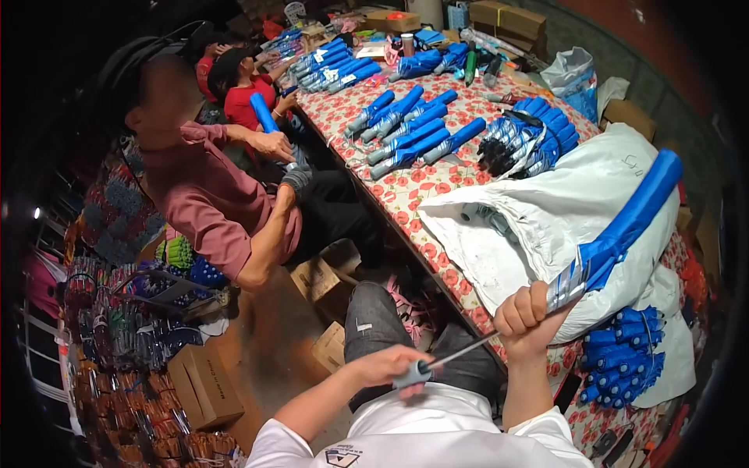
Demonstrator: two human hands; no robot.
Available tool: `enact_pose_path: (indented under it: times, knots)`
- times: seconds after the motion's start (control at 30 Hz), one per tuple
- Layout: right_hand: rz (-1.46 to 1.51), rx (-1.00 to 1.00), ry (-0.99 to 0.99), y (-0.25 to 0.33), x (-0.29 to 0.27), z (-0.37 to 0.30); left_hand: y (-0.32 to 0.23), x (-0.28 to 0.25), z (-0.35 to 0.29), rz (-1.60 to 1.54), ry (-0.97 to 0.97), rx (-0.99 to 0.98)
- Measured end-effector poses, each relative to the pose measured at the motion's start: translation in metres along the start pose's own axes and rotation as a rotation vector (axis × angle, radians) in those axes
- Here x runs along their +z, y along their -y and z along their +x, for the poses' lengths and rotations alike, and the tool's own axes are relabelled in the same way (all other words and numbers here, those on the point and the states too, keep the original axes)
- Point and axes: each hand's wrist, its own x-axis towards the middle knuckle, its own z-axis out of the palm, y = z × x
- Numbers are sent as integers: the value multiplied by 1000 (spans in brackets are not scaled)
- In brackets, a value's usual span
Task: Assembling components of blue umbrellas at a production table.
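Observation:
A blue folding umbrella (pixel 641 204) slants across my front, its canopy furled and pointing up to the right. My left hand (pixel 384 366) is closed round its grey handle (pixel 412 376), low before my white shirt. Further up, my right hand (pixel 532 318) is wrapped round the silvery ribs at the canopy's lower end. A thin metal shaft (pixel 466 350) shows bare between my two hands. Behind the umbrella lies a large white sack (pixel 605 168), its mouth gaping toward the left, with grey handles (pixel 488 217) partly visible inside.
On the flowered tablecloth (pixel 406 199) lie several blue umbrellas (pixel 421 136) and a tied bundle (pixel 550 136). Another blue bundle (pixel 624 355) stands at the right. At left, a seated co-worker (pixel 214 195) holds a blue umbrella. Cartons (pixel 204 386) and umbrella piles (pixel 129 390) crowd the floor.

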Motion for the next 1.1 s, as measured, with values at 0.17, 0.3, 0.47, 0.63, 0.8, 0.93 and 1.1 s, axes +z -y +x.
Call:
enact_pose_path:
  times: [0.17, 0.3, 0.47, 0.63, 0.8, 0.93, 1.1]
  knots:
    - [206, 137, 58, -5, 1, 14, 11, -7, 20, -765, 812, -360]
    - [-138, -19, -103, -13, -19, 16, -9, 6, 25, 1092, -471, 269]
    - [-83, 64, -128, -16, -13, 14, -7, -1, 6, -32, 55, -38]
    - [-43, 188, -143, -17, -11, 10, 3, 0, 15, 379, 53, -243]
    - [-164, -9, -159, -32, -19, 19, 29, -3, 35, 1107, -732, 411]
    - [29, 191, 131, -22, 12, 12, 13, -14, 6, 71, 112, -50]
    - [-37, 251, -52, -24, -17, 21, 22, -2, 19, 317, -11, -138]
